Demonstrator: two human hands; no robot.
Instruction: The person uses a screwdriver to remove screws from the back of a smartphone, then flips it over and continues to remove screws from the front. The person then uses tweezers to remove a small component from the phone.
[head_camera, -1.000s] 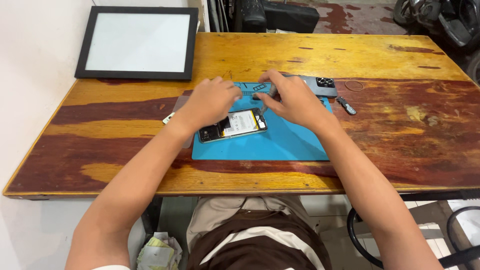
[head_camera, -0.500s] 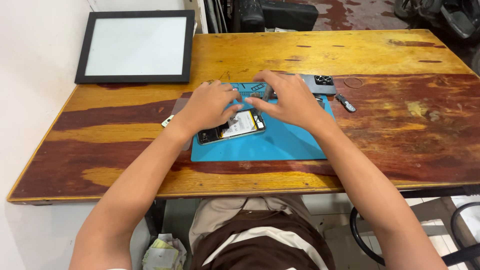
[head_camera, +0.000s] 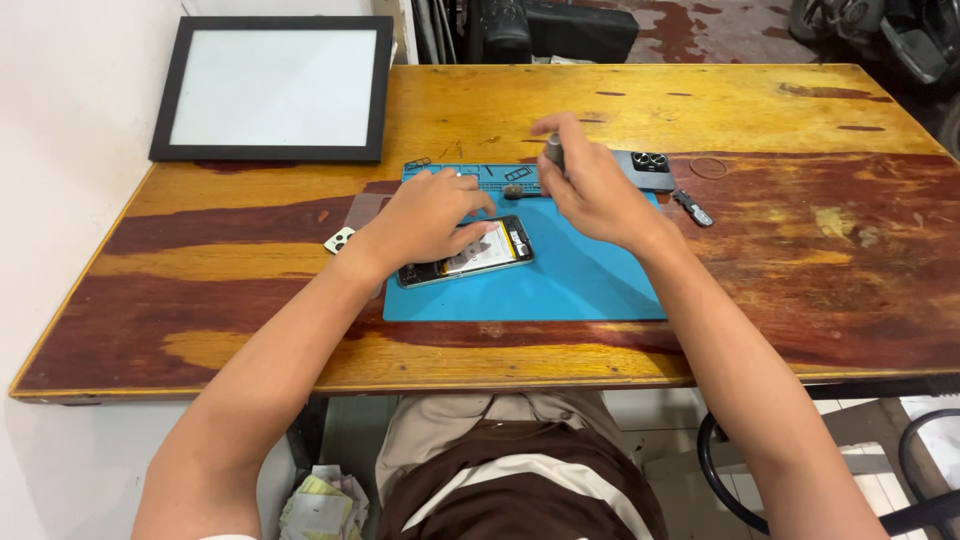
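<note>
Right hand has lifted off the opened phone, now pinching a small dark tool; left hand stays pressed flat on it, fingers spread.

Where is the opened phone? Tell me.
In the head view, the opened phone lies on the blue mat's left part, under the left hand, near the table's middle.

the left hand presses on an opened phone lying on the blue mat. just above the phone, the right hand holds a dark screwdriver upright.
</note>
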